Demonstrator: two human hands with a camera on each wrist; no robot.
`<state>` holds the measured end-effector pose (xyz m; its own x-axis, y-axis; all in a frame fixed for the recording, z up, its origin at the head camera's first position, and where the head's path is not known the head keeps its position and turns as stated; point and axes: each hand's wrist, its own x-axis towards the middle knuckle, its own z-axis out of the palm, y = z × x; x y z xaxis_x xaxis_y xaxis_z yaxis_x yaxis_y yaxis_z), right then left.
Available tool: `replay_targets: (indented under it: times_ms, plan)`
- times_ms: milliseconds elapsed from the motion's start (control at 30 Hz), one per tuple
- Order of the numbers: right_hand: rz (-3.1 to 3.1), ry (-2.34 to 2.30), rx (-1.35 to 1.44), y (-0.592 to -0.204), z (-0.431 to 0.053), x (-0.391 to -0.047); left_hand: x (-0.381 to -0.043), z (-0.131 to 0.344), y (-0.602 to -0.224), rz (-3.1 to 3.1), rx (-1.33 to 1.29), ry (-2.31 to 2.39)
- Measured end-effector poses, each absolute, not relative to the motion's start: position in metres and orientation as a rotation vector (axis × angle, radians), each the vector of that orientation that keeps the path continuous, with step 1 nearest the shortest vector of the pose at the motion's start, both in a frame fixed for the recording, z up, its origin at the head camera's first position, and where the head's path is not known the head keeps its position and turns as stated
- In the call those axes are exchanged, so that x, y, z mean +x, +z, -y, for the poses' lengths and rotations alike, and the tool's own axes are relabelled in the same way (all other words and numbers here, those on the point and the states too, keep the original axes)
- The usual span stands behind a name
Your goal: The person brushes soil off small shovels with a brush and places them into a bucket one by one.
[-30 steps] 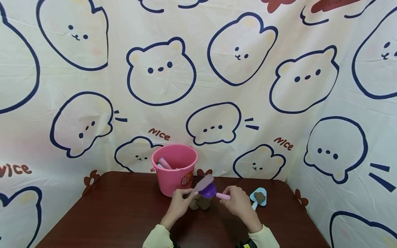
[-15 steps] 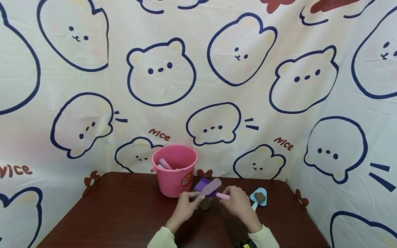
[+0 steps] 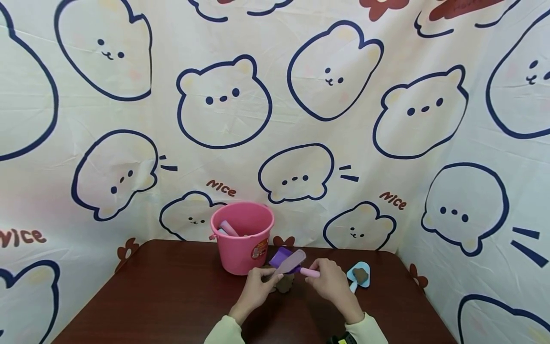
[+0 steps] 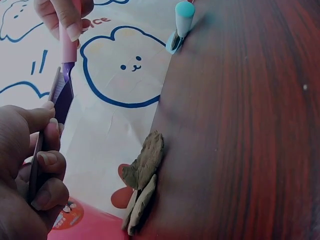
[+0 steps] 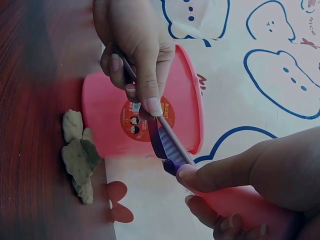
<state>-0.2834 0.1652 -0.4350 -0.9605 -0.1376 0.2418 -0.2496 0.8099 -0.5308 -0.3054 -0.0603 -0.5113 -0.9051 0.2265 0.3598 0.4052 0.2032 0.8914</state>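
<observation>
My left hand (image 3: 256, 286) grips a flat mauve spatula-like tool (image 3: 292, 262), its blade angled up to the right. In my right hand (image 3: 328, 282) is the pink handle (image 3: 310, 273) of a toy shovel with a purple blade (image 3: 280, 256). The mauve blade crosses in front of the purple one in the head view. Seen from the right wrist, the mauve tool's ridged face (image 5: 172, 148) lies right along the shovel blade. Several brown clay-like lumps (image 4: 145, 162) sit on the table below the tools, partly hidden by my left hand in the head view.
A pink bucket (image 3: 240, 253) with a few pale pieces inside stands behind my left hand. Right of my right hand lies a small light-blue shovel (image 3: 365, 267) bearing a brown lump (image 3: 360, 274). A bear-printed cloth (image 3: 301, 215) closes in the dark wooden table (image 3: 172, 296).
My left hand has moved right and slightly toward me, taking the mauve tool across the shovel blade. More of the purple blade now shows at the upper left. My right hand has barely moved.
</observation>
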Motion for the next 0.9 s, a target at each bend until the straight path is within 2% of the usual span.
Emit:
replay_targets:
  times_ms: [900]
  plan:
    - [2.793,0.829,0.328,-0.434,-0.167,-0.281,-0.318,0.081,-0.517,2.34,-0.521,-1.528]
